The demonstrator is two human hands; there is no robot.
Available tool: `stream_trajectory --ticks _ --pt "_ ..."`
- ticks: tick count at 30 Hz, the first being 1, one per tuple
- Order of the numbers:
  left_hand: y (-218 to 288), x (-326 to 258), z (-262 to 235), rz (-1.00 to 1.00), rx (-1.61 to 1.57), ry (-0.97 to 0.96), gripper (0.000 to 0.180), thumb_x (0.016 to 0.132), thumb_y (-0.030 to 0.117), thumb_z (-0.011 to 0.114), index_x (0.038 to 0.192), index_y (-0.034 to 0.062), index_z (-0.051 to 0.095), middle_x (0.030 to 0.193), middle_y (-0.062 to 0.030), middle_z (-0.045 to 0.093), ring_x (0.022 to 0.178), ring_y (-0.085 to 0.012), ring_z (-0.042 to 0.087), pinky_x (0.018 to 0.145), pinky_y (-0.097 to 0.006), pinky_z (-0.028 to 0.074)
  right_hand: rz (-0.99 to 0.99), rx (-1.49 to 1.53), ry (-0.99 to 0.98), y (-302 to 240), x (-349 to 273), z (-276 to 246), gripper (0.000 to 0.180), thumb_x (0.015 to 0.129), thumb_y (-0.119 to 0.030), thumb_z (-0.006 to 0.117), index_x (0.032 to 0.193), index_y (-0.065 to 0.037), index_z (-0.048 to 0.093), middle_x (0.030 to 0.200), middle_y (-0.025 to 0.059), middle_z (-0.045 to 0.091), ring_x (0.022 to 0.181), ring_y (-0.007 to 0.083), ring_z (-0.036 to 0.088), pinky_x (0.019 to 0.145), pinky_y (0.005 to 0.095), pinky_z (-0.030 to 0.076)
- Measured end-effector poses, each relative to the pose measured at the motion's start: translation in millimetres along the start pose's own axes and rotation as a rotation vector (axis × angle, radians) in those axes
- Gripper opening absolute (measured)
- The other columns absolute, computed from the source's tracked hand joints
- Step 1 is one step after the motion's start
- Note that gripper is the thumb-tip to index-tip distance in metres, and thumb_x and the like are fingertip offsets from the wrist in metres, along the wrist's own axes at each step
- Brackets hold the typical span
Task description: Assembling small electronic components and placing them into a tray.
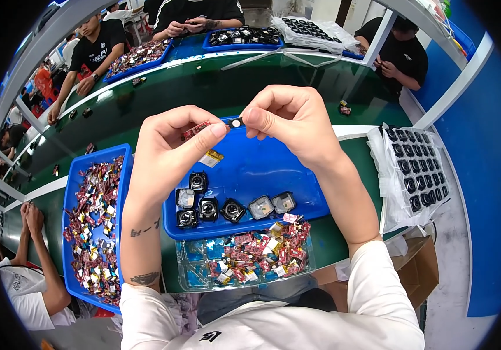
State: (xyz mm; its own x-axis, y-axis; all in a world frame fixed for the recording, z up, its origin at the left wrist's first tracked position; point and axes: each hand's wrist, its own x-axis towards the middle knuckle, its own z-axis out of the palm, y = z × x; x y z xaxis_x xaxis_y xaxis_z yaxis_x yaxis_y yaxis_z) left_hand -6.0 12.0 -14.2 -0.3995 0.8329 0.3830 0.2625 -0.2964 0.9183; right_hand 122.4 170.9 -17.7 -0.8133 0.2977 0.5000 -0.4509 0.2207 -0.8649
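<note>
Above the blue tray (285,169), both hands are raised and close together. My left hand (169,146) is closed on a small red circuit board (195,132); a yellow-and-white battery piece (211,157) shows just below its fingers, and whether it is joined to the board I cannot tell. Between the two hands is a small black part with a pale round disc (236,123). My right hand (294,125) pinches its right end between thumb and forefinger. Several square black watch cases (208,208) lie in the tray, some with clear covers (260,207).
A clear plastic tray (189,274) heaped with red boards sits near me. Left stands a blue bin (68,233) of similar parts. On the right, a white-wrapped stack (379,169) holds black cases. Across the green conveyor (233,81), several people work beside more bins.
</note>
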Motion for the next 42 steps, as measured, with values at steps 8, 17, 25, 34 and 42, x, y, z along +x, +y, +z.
stream_trajectory --ticks 8,17,25,34,42 --pt "-8 2 -2 0.014 -0.032 -0.086 0.01 0.083 0.009 0.069 0.086 -0.0008 0.066 0.076 0.0 0.062 0.07 -0.0029 0.054 0.061 -0.018 0.043 0.144 0.146 -0.128 3 -1 4 0.02 0.088 -0.021 0.065 0.083 -0.002 0.066 0.071 0.0022 0.063 0.066 0.0055 0.058 0.059 0.0192 0.046" --pt "5 1 -11 0.05 0.061 -0.004 0.011 0.083 0.01 0.066 0.083 -0.0012 0.065 0.078 -0.0011 0.06 0.072 -0.0047 0.052 0.066 -0.019 0.039 -0.087 -1.119 -0.375 49 -9 3 0.022 0.074 -0.004 0.064 0.096 -0.007 0.064 0.091 0.008 0.062 0.089 0.0288 0.06 0.077 0.0393 0.048" --pt "6 -1 -9 0.035 0.084 -0.012 0.01 0.082 0.009 0.066 0.084 -0.0016 0.065 0.079 -0.0008 0.061 0.072 -0.0043 0.052 0.066 -0.019 0.04 0.208 -1.056 -0.831 37 -22 40 0.039 0.065 -0.019 0.077 0.101 -0.01 0.065 0.093 0.0078 0.058 0.094 0.0276 0.058 0.078 0.0395 0.047" --pt "8 -3 -10 0.019 0.105 0.019 0.01 0.083 0.009 0.066 0.083 -0.0008 0.065 0.079 0.0002 0.06 0.073 -0.004 0.052 0.067 -0.019 0.04 0.273 -0.845 -0.963 36 -12 40 0.021 0.063 -0.013 0.067 0.067 -0.003 0.05 0.071 0.0081 0.055 0.078 0.0269 0.059 0.066 0.0378 0.045" --pt "8 -1 -15 0.034 0.105 0.084 0.01 0.082 0.009 0.067 0.083 -0.0003 0.065 0.079 0.0003 0.061 0.072 -0.0041 0.052 0.066 -0.019 0.039 0.189 -0.236 -0.451 30 -2 19 0.037 0.065 -0.029 0.079 0.079 -0.003 0.058 0.07 0.0025 0.057 0.064 0.0107 0.054 0.058 0.0255 0.043"
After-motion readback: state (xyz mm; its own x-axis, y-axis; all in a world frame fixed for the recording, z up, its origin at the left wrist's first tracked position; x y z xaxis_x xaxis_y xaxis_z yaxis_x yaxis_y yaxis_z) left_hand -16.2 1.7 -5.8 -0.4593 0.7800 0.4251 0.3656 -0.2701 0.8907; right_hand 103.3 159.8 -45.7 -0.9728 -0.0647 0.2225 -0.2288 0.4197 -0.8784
